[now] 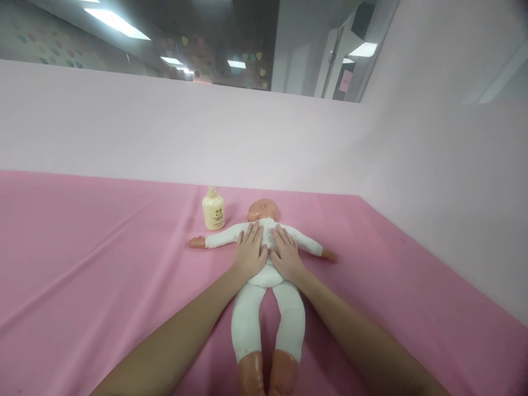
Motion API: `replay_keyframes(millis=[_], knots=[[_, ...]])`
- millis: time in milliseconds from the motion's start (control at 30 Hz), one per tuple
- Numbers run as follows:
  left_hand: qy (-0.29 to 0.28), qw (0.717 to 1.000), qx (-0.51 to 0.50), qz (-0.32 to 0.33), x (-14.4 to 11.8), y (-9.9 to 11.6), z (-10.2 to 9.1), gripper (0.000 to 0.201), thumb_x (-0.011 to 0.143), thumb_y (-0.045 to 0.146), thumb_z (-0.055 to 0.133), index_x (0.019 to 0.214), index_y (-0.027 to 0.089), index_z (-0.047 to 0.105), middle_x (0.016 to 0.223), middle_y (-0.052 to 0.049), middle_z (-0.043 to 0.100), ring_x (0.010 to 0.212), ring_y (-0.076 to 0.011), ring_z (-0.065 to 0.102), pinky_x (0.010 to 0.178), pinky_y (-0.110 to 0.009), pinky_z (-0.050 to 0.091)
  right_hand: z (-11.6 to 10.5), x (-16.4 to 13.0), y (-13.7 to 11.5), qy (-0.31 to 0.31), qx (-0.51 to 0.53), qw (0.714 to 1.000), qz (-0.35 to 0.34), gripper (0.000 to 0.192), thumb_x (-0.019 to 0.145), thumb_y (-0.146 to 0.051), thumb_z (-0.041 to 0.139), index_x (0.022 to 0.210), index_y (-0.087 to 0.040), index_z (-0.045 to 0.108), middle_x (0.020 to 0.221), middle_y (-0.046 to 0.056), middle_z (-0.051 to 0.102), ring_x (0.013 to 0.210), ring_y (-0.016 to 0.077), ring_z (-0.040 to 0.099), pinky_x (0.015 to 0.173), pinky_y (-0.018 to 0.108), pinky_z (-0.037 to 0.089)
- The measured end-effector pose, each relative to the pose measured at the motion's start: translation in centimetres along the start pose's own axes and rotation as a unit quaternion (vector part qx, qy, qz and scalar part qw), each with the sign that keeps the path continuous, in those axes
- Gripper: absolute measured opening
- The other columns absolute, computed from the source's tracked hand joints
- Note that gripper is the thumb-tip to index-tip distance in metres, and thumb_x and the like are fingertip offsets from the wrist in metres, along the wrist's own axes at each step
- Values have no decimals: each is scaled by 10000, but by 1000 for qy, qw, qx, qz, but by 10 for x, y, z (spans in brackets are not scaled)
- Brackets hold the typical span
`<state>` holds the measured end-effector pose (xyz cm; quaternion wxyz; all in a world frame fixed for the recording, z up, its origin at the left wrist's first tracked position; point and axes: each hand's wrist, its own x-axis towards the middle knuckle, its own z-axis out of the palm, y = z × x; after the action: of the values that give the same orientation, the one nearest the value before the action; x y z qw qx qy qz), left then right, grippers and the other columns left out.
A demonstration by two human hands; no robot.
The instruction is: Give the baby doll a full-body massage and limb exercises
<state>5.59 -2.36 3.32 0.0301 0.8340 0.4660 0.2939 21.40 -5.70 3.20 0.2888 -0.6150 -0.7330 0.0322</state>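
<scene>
A baby doll (270, 275) with a white cloth body lies stretched out, its arms spread to both sides. Its bare head (264, 209) points away from me, and its lower legs run off the bottom edge. My left hand (249, 250) rests flat on the left side of the doll's torso, fingers extended toward its shoulder. On the torso's right side lies my right hand (286, 254), also flat with fingers stretched out. The thumbs come close together over the middle. Neither hand grasps anything. A pale yellow pump bottle (213, 210) stands upright beyond the doll's left-hand arm.
Beneath the doll is a pink sheet (103, 247) with creases on the left. A pale wall (165, 126) rises behind it, and another wall (449, 181) borders the right side. Above the back wall, a window (231, 38) shows ceiling lights.
</scene>
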Motion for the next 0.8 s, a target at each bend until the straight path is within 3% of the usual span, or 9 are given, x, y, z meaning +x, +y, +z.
replay_keyframes(millis=[133, 233, 333, 400, 467, 800], knots=[[5, 1000, 0, 8, 0, -1, 1, 550, 928, 273, 383, 1464, 155, 356, 1564, -106, 342, 1475, -287, 236, 1182, -548, 196, 0, 0, 0, -12, -14, 1000, -1, 599, 924, -308, 398, 1508, -217, 306, 1601, 83, 253, 1474, 292, 220, 1148, 523, 217], [49, 997, -15, 59, -1, -1, -4, 449, 906, 244, 409, 1344, 183, 483, 1486, -113, 443, 1405, -301, 337, 1140, -544, 256, -4, -2, -2, 30, -1, 999, -33, 521, 917, -275, 408, 1430, -181, 410, 1521, 124, 387, 1413, 295, 316, 1123, 500, 254], [62, 982, -51, 169, -5, 0, -11, 236, 896, 224, 404, 1009, 201, 610, 1123, -100, 642, 1088, -257, 551, 987, -464, 401, -8, -4, -4, 65, 40, 987, -142, 254, 892, -210, 425, 1081, -175, 591, 1133, 122, 628, 1099, 257, 538, 990, 436, 379], [57, 974, -62, 210, -6, -1, -13, 212, 904, 231, 385, 835, 197, 582, 860, -77, 634, 856, -224, 556, 830, -404, 446, -10, -5, -5, 63, 60, 974, -212, 111, 870, -189, 447, 854, -194, 557, 860, 74, 610, 859, 221, 541, 846, 390, 426], [56, 972, -58, 221, -7, -1, -13, 242, 911, 239, 375, 742, 198, 543, 725, -58, 589, 749, -209, 517, 739, -373, 435, -11, -5, -4, 58, 68, 965, -247, 102, 860, -190, 467, 762, -208, 491, 757, 45, 553, 760, 202, 494, 751, 359, 421], [36, 969, -62, 235, -3, -2, -8, 369, 931, 248, 365, 589, 194, 492, 587, -28, 583, 641, -171, 509, 707, -335, 424, -7, -4, -1, 47, 84, 962, -255, 203, 857, -157, 453, 679, -220, 378, 685, 12, 489, 698, 171, 443, 694, 326, 378]])
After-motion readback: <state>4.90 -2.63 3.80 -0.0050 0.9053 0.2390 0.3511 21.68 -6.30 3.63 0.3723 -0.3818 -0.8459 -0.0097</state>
